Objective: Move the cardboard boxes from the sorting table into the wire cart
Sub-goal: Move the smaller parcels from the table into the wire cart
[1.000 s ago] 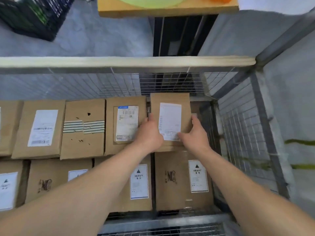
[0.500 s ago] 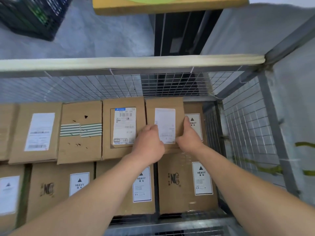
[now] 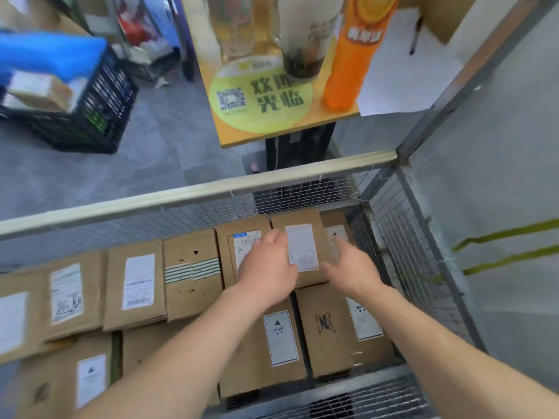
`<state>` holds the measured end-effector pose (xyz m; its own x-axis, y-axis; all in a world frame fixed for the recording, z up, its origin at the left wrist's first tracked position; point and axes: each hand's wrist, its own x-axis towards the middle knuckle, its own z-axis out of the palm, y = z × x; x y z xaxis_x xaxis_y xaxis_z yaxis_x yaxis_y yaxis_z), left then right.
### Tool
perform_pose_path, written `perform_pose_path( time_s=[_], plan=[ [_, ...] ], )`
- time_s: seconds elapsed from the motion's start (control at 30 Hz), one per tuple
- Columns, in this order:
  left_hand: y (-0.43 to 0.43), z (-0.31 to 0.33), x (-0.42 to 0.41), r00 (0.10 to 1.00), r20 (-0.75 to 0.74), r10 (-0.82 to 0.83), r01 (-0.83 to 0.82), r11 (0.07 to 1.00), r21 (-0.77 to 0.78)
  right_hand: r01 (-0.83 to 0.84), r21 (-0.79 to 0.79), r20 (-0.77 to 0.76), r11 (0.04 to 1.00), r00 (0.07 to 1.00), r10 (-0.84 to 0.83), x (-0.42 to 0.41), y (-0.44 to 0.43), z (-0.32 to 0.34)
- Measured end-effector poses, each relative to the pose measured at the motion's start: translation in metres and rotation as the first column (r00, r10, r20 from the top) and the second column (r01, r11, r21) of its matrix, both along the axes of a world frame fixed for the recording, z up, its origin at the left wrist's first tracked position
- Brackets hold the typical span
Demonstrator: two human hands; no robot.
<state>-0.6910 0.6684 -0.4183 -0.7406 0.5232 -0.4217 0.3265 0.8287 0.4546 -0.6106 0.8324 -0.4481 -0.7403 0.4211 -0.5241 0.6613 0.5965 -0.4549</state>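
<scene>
Cardboard box [image 3: 257, 373] label [image 3: 281, 337] "HEAVY", green sticker [image 3: 260, 95] "欢迎光临"

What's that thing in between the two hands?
A cardboard box with a white label lies between the left hand and the right hand, seen in the head view.

"HEAVY" on box [image 3: 267, 381] (sticker [image 3: 242, 122]: "欢迎光临")

The left hand [image 3: 266, 267] and right hand [image 3: 351, 267] have let go of the cardboard box [image 3: 302, 237]; each has drawn back from the edge it held, fingers loosened; the box now lies free between them.
</scene>
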Motion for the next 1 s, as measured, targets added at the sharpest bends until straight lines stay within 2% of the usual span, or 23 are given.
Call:
perform_pose_path(
  time_s=[0.2,0.47,0.73,1.0],
  plan=[
    [-0.02,0.101,0.014,0.972,-0.141,-0.187,0.192,0.981,0.024,0.058,0.222,-0.095,0.973,0.995,-0.038,0.041,-0.03,0.129],
    [-0.02,0.22,0.049,0.849,-0.344,-0.401,0.453,0.888,0.084,0.228,0.33,-0.149,0.916,0.971,-0.188,0.11,-0.052,0.247],
    [0.006,0.29,0.125,0.693,-0.52,-0.5,0.633,0.767,0.106,0.402,0.405,-0.249,0.821,0.913,-0.324,0.208,-0.067,0.327],
    [0.013,0.333,0.235,0.591,-0.572,-0.569,0.748,0.652,0.125,0.556,0.449,-0.302,0.7,0.831,-0.467,0.334,-0.086,0.379]
  ],
)
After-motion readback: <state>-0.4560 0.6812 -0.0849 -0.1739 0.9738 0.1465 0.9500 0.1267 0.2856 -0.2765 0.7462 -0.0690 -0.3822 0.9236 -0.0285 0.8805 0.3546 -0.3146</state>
